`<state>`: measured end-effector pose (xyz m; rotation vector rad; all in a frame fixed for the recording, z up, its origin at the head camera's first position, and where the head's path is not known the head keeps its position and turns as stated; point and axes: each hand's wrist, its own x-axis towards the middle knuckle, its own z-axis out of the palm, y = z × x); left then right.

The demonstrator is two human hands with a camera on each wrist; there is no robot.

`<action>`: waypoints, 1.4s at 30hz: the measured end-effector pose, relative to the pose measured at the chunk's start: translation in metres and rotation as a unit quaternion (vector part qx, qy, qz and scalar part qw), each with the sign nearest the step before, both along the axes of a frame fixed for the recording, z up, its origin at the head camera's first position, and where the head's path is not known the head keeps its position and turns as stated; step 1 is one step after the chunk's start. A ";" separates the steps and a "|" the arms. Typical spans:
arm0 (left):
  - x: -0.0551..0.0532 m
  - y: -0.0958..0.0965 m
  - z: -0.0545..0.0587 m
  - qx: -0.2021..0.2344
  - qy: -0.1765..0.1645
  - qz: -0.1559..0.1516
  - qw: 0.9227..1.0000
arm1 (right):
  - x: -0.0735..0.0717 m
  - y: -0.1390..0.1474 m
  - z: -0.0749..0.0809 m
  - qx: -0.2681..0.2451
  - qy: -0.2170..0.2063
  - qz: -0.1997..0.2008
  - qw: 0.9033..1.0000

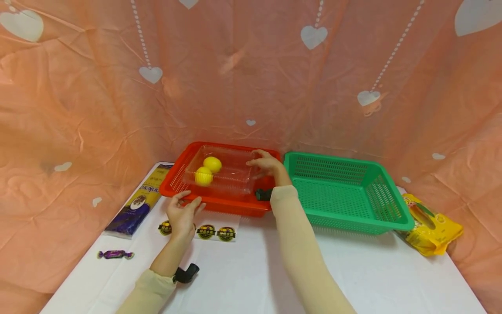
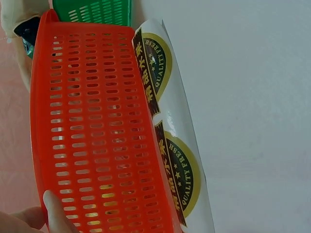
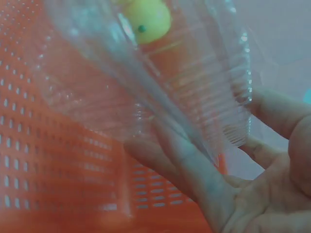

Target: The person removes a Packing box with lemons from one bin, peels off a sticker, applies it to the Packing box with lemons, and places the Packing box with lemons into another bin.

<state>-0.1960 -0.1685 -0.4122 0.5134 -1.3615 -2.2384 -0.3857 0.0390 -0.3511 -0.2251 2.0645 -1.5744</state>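
Note:
A clear plastic box [image 1: 235,168] sits within the red basket [image 1: 219,205], holding two yellow lemons [image 1: 212,164] at its left end. My right hand [image 1: 268,165] grips the box's right end; in the right wrist view its fingers [image 3: 194,165] lie on both sides of the thin ribbed plastic, with a lemon [image 3: 148,19] beyond. At the basket's front left, my left hand [image 1: 182,216] pinches the rim. The left wrist view has the thumb [image 2: 56,213] against the slotted outer wall and a finger behind the rim.
A green basket [image 1: 333,196] stands right of the red one, with a yellow packet [image 1: 433,226] beyond it. To the left lie a blue-and-gold packet [image 1: 137,203] and a purple wrapped candy [image 1: 115,254]. A sticker sheet [image 1: 215,232] lies before the red basket.

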 end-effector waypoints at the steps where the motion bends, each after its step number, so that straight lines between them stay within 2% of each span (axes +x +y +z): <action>1: 0.000 0.000 0.000 0.001 -0.001 -0.001 1.000 | 0.001 0.001 0.003 -0.002 -0.001 -0.003 1.000; 5: 0.000 0.001 -0.002 0.004 -0.004 -0.001 1.000 | 0.005 0.007 0.023 -0.007 -0.005 -0.005 1.000; 14: -0.003 -0.001 0.000 -0.009 -0.009 0.004 1.000 | 0.020 0.028 0.073 -0.017 -0.002 0.022 1.000; 22: -0.004 -0.006 0.001 -0.008 -0.002 0.000 1.000 | 0.041 0.061 0.095 0.004 0.027 0.065 0.998; 27: -0.004 -0.009 0.003 -0.006 0.004 -0.001 1.000 | 0.064 0.090 0.102 -0.004 0.030 0.082 0.996; 32: -0.004 -0.009 0.004 -0.001 0.013 0.004 1.000 | 0.090 0.122 0.100 -0.005 0.024 0.098 0.995; 42: -0.003 -0.007 0.004 -0.003 0.014 0.004 1.000 | 0.147 0.166 0.076 -0.012 0.029 0.085 0.996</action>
